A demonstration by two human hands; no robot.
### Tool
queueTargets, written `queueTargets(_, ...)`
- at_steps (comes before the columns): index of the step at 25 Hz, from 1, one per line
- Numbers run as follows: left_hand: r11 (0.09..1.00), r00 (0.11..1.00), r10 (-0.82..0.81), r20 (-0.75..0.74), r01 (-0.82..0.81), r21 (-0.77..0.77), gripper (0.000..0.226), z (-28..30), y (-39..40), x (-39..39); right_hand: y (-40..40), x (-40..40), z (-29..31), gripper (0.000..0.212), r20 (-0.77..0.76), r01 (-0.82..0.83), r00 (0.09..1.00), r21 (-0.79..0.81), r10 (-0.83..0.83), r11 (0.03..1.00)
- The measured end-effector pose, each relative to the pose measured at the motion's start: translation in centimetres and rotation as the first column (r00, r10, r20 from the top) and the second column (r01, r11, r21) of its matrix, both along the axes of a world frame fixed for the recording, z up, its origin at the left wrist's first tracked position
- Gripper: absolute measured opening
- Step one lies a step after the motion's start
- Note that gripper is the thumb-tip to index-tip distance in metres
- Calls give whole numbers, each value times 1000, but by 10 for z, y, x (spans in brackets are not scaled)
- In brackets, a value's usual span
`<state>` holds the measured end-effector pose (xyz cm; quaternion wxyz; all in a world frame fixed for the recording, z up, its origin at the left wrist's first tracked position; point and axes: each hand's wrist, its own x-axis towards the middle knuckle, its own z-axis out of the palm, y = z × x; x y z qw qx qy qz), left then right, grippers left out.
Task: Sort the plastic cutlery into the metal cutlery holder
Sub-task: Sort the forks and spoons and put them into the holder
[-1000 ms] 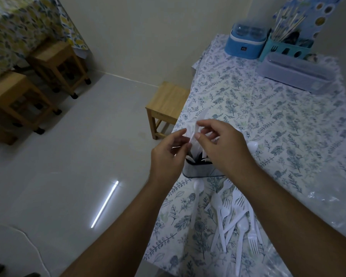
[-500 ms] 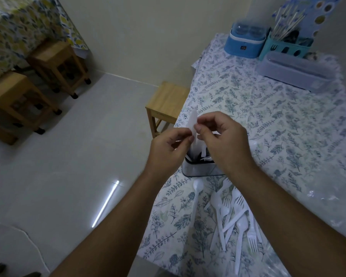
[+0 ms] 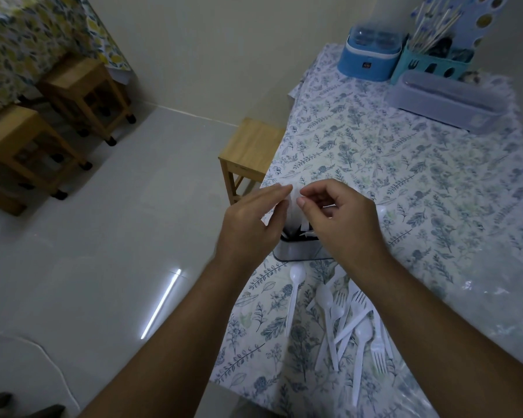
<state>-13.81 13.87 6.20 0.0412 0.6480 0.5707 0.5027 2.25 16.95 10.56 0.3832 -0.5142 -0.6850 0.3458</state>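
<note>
The metal cutlery holder [image 3: 296, 252] stands near the table's left edge, with white plastic pieces [image 3: 294, 210] upright in it. Both my hands hover right above it and hide most of its top. My right hand [image 3: 343, 220] pinches the top of a white piece between thumb and forefinger. My left hand [image 3: 249, 226] has its fingers stretched out, the tips touching that same piece. Loose white spoons and forks [image 3: 352, 322] lie in a heap in front of the holder, and a single spoon [image 3: 295, 292] lies to their left.
The flowered tablecloth [image 3: 405, 164] covers the table. At the far end stand a blue box [image 3: 370, 55], a teal basket [image 3: 429, 64] and a long lidded box [image 3: 444, 101]. A wooden stool [image 3: 251, 149] sits by the table's left edge. Clear plastic wrap [image 3: 495, 300] lies on the right.
My left hand's pinch on the white piece has loosened and its fingers have straightened. Both hands stay above the holder, and the piece sits lower between them.
</note>
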Motion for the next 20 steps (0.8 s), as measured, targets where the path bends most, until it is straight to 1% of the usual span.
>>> queueTargets(2, 1000, 997, -6, -79, 5, -17, 21, -6, -4, 2, -3, 5, -2, 7, 3, 11, 1000, 6, -11, 1000)
queueTargets(4, 1000, 993, 21, -116, -21, 6, 20, -10, -11, 4, -7, 12, -5, 7, 4, 13, 1000, 24, -13, 1000)
queueTargets(6, 997, 991, 57, -118, -51, 55, 19, -10, -19, 10, -12, 21, -7, 6, -3, 9, 1000, 25, -9, 1000)
queueTargets(8, 998, 995, 54, -78, -51, 49, 19, -11, -32, 25, -18, 31, -12, 5, -5, 7, 1000, 23, -6, 1000)
queueTargets(10, 1000, 999, 0, -35, -1, -26, 18, -20, -47, 48, -27, 45, -23, 6, 13, 12, 1000, 10, -12, 1000)
queueTargets(13, 975, 999, -46, -26, 39, -217, 15, -50, -69, 84, -45, 80, -54, 4, 84, 41, 996, -66, -35, 997)
queueTargets(15, 910, 998, -55, -2, 49, -412, 12, -73, -82, 102, -61, 109, -80, 11, 135, 77, 989, -148, -57, 986)
queueTargets(17, 793, 997, -76, 17, 71, -606, 12, -91, -90, 122, -77, 140, -103, 11, 211, 104, 976, -213, -58, 972)
queueTargets(19, 664, 993, -98, -65, 17, -748, 19, -102, -93, 140, -92, 164, -121, 7, 280, 119, 959, -244, -48, 963)
queueTargets(20, 619, 987, -96, -127, -41, -784, 22, -104, -93, 146, -97, 173, -126, 5, 295, 123, 955, -267, -40, 956)
